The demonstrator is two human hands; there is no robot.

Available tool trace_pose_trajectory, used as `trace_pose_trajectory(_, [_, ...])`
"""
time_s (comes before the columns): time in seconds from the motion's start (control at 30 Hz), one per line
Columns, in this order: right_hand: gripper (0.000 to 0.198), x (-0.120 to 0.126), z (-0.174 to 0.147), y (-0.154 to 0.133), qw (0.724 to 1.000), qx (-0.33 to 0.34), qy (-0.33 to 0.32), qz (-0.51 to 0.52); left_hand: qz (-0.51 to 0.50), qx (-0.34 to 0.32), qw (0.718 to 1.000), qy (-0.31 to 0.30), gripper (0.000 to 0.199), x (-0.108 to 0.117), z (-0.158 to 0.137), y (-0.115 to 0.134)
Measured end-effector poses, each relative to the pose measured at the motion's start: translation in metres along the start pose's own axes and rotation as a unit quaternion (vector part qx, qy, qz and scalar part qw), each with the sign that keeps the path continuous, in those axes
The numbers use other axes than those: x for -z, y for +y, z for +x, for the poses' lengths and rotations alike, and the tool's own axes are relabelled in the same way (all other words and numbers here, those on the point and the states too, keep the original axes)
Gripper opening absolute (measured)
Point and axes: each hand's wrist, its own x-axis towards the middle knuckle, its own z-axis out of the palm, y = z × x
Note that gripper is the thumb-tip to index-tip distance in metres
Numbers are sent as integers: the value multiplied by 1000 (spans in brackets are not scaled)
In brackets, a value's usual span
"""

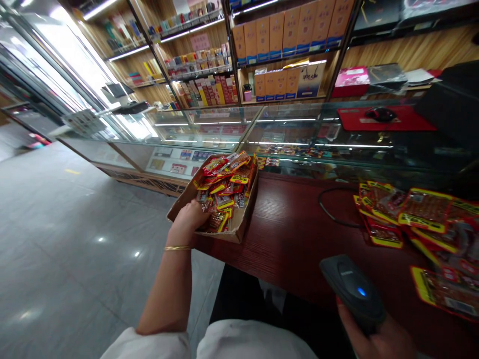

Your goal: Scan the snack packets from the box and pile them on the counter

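My left hand, with a gold bangle at the wrist, reaches over the near left rim of an open cardboard box. Its fingers are curled on a snack packet inside; the fingertips are partly hidden. Red and yellow snack packets fill the box in a loose heap. At the lower right my right hand grips a dark barcode scanner, whose blue light is on. The scanner is held above the brown counter, its head tilted toward the upper left.
More snack packets lie heaped on the counter's right side, with a single packet nearer me. A black cable curves beside them. Behind run a glass display case, a mouse on a red mat, and shelves of boxes.
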Motion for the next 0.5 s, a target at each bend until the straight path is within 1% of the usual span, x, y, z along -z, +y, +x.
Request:
trace_pose_trajectory(0.13, [28,3,-1,10,1000,-3,-12,-3,17,6,1000,2,51,4,4,0])
trace_pose_trajectory(0.27, [31,7,-1,15,1000,1,-15,-2,30,-6,998,-64,37,5,8,2])
trace_pose_trajectory(0.3, [33,8,-1,14,1000,-1,-12,-1,32,-3,997,-70,35,5,9,3])
trace_pose_trajectory(0.4, [34,12,-2,8,1000,-8,13,7,32,22,998,-58,36,9,10,2])
trace_pose_trajectory(0.47, [33,13,-2,5,1000,-4,26,13,19,42,998,-38,36,20,-1,0])
trace_pose_trajectory(0.5, [32,14,-2,5,999,0,30,14,7,50,999,-17,36,28,-10,-1])
